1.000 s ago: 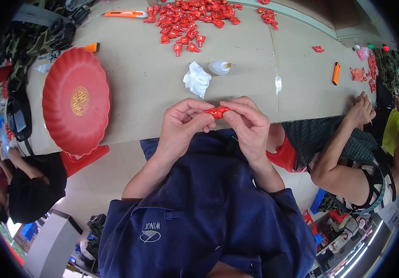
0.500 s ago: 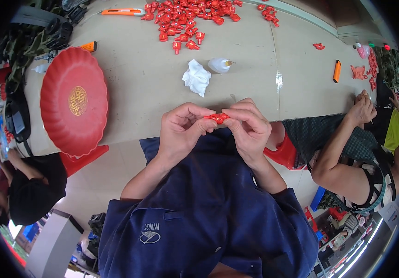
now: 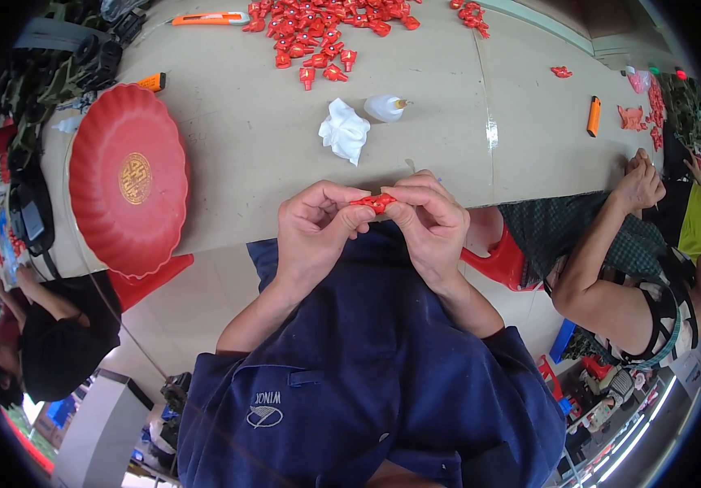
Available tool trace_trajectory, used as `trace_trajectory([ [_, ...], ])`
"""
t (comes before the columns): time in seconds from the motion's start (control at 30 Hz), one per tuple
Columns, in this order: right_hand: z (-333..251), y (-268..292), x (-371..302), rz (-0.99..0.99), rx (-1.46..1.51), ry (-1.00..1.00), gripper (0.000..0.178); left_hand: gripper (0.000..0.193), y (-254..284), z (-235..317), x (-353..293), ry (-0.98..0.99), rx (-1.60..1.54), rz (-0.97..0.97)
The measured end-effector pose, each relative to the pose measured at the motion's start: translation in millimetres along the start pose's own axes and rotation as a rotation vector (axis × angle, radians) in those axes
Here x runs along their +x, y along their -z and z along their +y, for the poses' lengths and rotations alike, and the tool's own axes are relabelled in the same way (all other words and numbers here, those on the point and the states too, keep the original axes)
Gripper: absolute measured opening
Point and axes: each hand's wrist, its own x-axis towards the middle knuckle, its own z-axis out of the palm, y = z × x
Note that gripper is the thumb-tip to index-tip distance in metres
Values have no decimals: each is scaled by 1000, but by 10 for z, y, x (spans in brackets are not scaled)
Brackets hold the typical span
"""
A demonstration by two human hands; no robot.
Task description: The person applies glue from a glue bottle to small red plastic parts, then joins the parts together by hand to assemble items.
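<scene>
By the table's [image 3: 245, 179] near edge, your left hand [image 3: 315, 232] and right hand [image 3: 432, 228] are pinching a red piece [image 3: 373, 202] between thumbs and fingers, one hand at each end. To your left, a tray [image 3: 94, 183] is resting. Beyond the piece, a tissue [image 3: 344, 132] is lying beside a bottle [image 3: 383, 108]; farther off, red parts [image 3: 326, 28] are clustering, and a cutter [image 3: 210, 18] is lying to their left.

Workshop: long bench [image 3: 269, 163], heaped small red parts [image 3: 307, 77], co-workers [image 3: 582, 272] seated alongside.
</scene>
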Motion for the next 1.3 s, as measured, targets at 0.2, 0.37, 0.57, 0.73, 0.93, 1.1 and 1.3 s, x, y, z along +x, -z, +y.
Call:
trace_trajectory([
  [0.2,-24,-30,-35,12,53,-56,15,11,-11,9,-12,7,-3,22],
  [0.37,-37,-44,-51,18,64,-51,16,10,4,4,-24,10,4,23],
  [0.57,-21,-61,-85,28,176,-127,16,11,3,0,-19,36,9,24],
  [0.73,-1,-64,-90,24,198,-139,15,10,5,-14,-11,23,-27,25],
  [0.93,-31,-64,-98,14,171,-146,13,10,18,-15,-17,19,-8,23],
  [1.1,-19,-74,-103,46,86,-37,15,10,39,-21,-26,2,-28,0],
  [1.3,-1,-69,-114,67,23,25,15,10,35,-34,-28,-1,-22,-9],
])
